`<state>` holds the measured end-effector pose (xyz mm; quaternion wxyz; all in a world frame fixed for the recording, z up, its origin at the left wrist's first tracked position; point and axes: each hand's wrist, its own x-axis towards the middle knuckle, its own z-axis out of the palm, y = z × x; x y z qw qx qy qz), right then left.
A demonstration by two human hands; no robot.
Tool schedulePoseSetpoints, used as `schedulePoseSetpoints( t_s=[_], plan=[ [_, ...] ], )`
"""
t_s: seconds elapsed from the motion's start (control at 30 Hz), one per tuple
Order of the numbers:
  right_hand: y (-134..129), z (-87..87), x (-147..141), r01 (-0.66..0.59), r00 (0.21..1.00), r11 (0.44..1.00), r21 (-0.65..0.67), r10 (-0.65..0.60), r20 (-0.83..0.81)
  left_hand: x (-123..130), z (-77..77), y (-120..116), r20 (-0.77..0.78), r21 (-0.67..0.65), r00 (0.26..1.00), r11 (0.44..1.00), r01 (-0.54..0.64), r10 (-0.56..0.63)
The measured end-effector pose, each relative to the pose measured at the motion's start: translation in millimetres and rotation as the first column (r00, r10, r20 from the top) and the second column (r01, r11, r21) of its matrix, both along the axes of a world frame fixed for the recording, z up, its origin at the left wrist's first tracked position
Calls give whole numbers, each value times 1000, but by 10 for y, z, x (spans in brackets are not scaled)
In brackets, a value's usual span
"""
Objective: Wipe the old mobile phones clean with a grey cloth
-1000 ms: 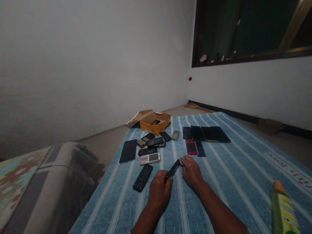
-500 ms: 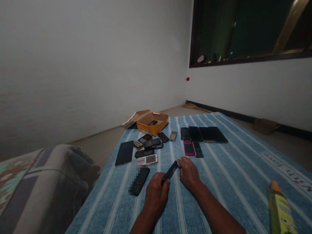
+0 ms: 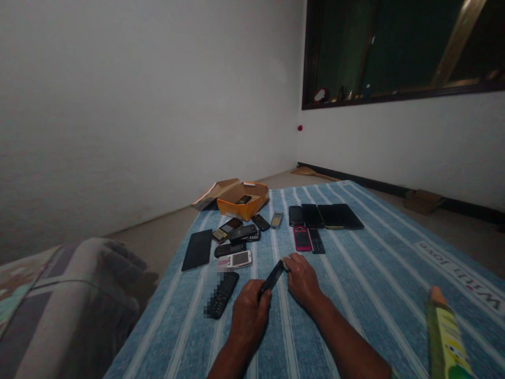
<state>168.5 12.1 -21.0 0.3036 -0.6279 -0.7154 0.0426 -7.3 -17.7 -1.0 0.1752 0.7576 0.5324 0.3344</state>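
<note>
A dark mobile phone (image 3: 272, 279) is held tilted above the striped cloth between my two hands. My left hand (image 3: 249, 310) is closed around its near end. At the far end, the fingers of my right hand (image 3: 302, 277) pinch its upper corner. A black keypad phone (image 3: 224, 295), partly pixelated, lies left of my left hand. Beyond it are a white and pink phone (image 3: 241, 259) and several dark phones in a loose group. A pink phone (image 3: 302, 239) and a slim black keypad phone (image 3: 316, 241) lie past my right hand.
An open orange box (image 3: 235, 209) with a phone inside stands at the back. Black flat devices (image 3: 342, 216) form a row at the back right; a black tablet-like slab (image 3: 197, 249) lies left. A yellow-green bottle (image 3: 447, 337) is at the right. Draped fabric (image 3: 79, 295) fills the left.
The camera view has turned slightly to the right, so everything sits a little further left. Both hands keep the same hold on the phone.
</note>
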Motion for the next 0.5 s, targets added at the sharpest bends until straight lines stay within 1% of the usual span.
schedulePoseSetpoints(
  t_s=[0.23,0.5],
  plan=[
    [-18,30,-7,-4,1000,1000,1,4,-1,1,15,19,-2,10,1000,1000,6,-6],
    [-5,12,-24,1,1000,1000,16,-1,-10,9,48,9,-2,18,1000,1000,-1,1]
  ],
)
